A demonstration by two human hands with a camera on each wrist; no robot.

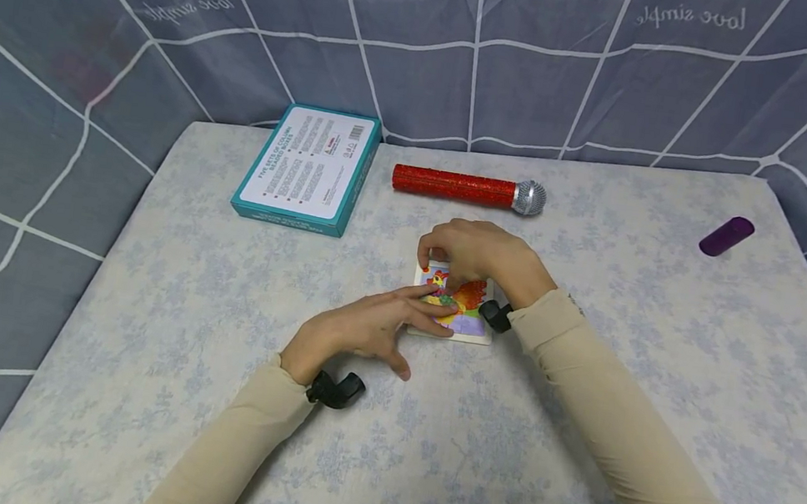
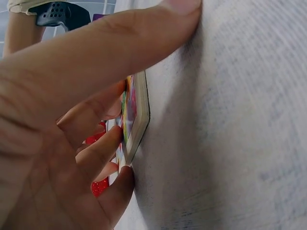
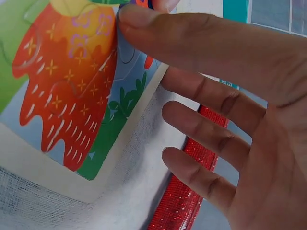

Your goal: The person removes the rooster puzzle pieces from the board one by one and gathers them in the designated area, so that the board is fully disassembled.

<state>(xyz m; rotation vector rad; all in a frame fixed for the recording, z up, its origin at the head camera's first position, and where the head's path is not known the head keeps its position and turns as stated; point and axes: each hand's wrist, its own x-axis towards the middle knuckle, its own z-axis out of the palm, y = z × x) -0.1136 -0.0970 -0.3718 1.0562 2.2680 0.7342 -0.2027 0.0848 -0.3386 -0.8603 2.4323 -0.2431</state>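
A small jigsaw puzzle (image 1: 471,328) with a bright hen picture and a pale border lies flat on the table. My left hand (image 1: 372,324) reaches over its left side, fingers extended and touching it, thumb spread out near the tabletop. Above the far part of the puzzle is my right hand (image 1: 487,250). In the right wrist view, its thumb (image 3: 139,21) presses on the picture, while three fingers (image 3: 192,124) lie loosely bent past the board's edge. Part of the picture is hidden under both hands.
Behind the puzzle lies a red glittery microphone (image 1: 453,185) with a silver head. A teal box (image 1: 309,160) with a white printed back sits at the far left, and a purple cylinder (image 1: 726,235) at the far right. A grey curtain (image 1: 424,86) hangs behind the table.
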